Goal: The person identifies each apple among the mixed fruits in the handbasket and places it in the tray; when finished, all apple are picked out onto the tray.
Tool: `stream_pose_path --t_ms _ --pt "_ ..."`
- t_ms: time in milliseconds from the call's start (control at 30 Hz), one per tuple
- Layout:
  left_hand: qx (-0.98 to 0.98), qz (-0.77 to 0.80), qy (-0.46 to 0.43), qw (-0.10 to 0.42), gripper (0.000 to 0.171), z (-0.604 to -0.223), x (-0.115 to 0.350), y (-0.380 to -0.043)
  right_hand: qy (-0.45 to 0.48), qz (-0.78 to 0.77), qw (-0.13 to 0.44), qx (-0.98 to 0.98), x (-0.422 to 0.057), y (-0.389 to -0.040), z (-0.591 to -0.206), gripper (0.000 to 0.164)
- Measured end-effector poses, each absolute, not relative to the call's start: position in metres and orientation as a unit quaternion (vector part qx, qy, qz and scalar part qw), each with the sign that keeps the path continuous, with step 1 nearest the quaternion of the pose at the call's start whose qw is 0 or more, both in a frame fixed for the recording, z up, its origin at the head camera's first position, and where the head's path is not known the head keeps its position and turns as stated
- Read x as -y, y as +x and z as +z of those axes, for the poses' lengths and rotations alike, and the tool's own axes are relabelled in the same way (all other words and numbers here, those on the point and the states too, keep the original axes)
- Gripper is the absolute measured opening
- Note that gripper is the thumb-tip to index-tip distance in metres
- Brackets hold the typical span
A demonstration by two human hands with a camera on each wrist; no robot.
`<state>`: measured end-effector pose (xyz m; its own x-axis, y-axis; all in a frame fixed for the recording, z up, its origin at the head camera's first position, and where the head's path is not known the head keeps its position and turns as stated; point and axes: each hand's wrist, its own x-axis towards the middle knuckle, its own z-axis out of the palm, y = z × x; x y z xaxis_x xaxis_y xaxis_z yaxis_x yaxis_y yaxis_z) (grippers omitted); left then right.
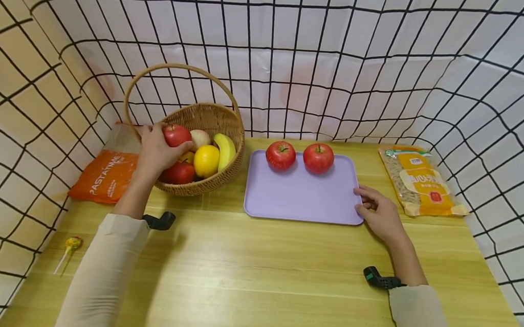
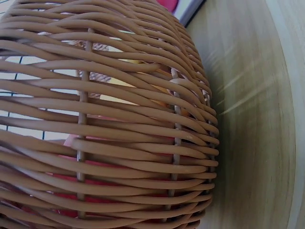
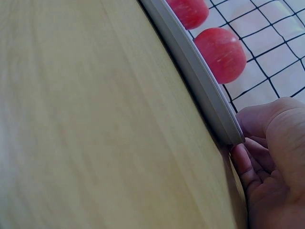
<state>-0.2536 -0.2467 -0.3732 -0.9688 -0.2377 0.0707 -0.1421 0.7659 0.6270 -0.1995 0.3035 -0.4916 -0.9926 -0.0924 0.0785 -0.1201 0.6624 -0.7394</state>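
At the back left, my left hand [image 1: 156, 149] grips a red apple [image 1: 176, 135] over the wicker basket [image 1: 205, 183]. Around that apple in the basket lie another red apple [image 1: 180, 173], a yellow round fruit [image 1: 206, 161], a pale round fruit [image 1: 200, 138] and a banana [image 1: 226, 153]. The basket's woven wall [image 2: 124, 90] fills the left wrist view and hides the left hand there. My right hand [image 1: 381, 215] pinches the right edge of a lilac tray [image 1: 301, 197], thumb above and fingers below in the right wrist view. Two red apples [image 1: 280, 155] stand along the tray's back edge.
An orange pasta bag [image 1: 106, 174] lies left of the basket, partly behind the left arm. Near the left edge is a lollipop [image 1: 72, 243]. A yellow grain bag [image 1: 422, 181] lies at the back right. Gridded sheeting [image 1: 315, 75] encloses the table's back and sides.
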Motion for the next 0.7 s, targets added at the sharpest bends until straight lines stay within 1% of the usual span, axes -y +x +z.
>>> stream_pose_path --t_ms 133,700 --pt "0.938 -0.326 0.096 0.064 0.093 -0.371 0.247 -0.252 0.059 0.408 0.018 0.911 -0.303 -0.2 -0.492 0.041" --pt "0.939 -0.322 0.071 0.1 0.089 -0.358 0.242 -0.247 0.058 0.405 0.016 0.912 -0.304 -0.2 -0.493 0.041"
